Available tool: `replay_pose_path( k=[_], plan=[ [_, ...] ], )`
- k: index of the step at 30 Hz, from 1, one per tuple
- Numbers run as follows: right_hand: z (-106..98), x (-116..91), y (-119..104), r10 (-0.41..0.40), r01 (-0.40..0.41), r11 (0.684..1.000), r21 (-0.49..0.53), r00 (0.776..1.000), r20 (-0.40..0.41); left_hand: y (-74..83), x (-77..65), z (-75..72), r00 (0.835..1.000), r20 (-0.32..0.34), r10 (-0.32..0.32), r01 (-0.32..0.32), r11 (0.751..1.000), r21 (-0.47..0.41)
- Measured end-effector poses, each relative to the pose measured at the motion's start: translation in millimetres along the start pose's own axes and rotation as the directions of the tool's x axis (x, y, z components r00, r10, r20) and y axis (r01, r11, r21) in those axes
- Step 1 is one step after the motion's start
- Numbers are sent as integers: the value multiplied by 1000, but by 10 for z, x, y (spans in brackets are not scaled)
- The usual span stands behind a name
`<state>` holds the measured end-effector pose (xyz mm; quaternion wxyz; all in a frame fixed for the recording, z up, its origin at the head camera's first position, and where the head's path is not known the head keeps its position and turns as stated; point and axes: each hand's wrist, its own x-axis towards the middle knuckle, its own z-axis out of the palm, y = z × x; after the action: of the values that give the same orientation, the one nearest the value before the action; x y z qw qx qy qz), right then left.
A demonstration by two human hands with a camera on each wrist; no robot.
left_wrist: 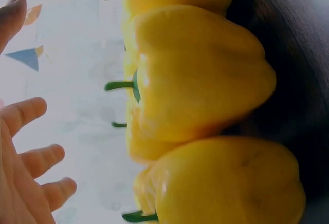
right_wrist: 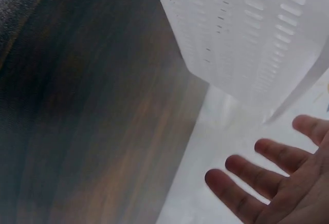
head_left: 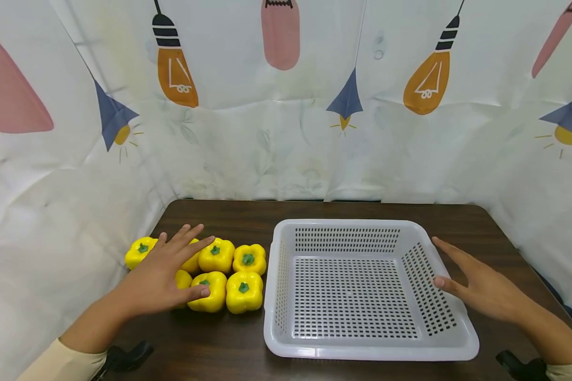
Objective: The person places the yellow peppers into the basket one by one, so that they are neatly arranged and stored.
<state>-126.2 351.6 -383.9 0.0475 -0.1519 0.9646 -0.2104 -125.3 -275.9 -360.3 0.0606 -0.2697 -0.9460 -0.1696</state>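
Note:
Several yellow bell peppers (head_left: 244,292) with green stems stand in two rows on the left of the table. Over them is my left hand (head_left: 164,275), fingers spread and holding nothing, hiding part of the group. In the left wrist view the fingers are apart from the nearest pepper (left_wrist: 200,75). A white perforated plastic basket (head_left: 372,349) sits right of the peppers with nothing in it. At its right rim hovers my right hand (head_left: 481,286), fingers extended, with the thumb overlapping the rim in the head view. The right wrist view shows the basket's slotted side (right_wrist: 241,34) above the spread fingers.
The dark brown wooden table (head_left: 219,344) has rounded back corners. A white curtain (head_left: 248,153) printed with lamps and bulbs encloses it behind and at both sides. Black straps (head_left: 128,357) show at the wrists.

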Motion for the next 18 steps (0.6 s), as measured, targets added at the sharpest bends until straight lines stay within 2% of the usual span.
replay_pose_path(
  k=[6, 10, 15, 18],
  plan=[
    [59, -29, 31, -24, 25, 998, 65, 999, -21, -113, -94, -7, 999, -28, 19, -20, 998, -54],
    [110, -36, 54, -30, 29, 991, 131, 1000, 7, -157, -158, -15, 998, -61, 13, -17, 997, -74],
    [172, -63, 87, -28, 10, 959, 283, 998, 59, -206, -230, -21, 996, -85, 3, -10, 997, -79],
    [212, -80, 110, -36, 14, 943, 331, 998, 60, -241, -270, -17, 996, -88, -3, -5, 996, -91]
  ],
)
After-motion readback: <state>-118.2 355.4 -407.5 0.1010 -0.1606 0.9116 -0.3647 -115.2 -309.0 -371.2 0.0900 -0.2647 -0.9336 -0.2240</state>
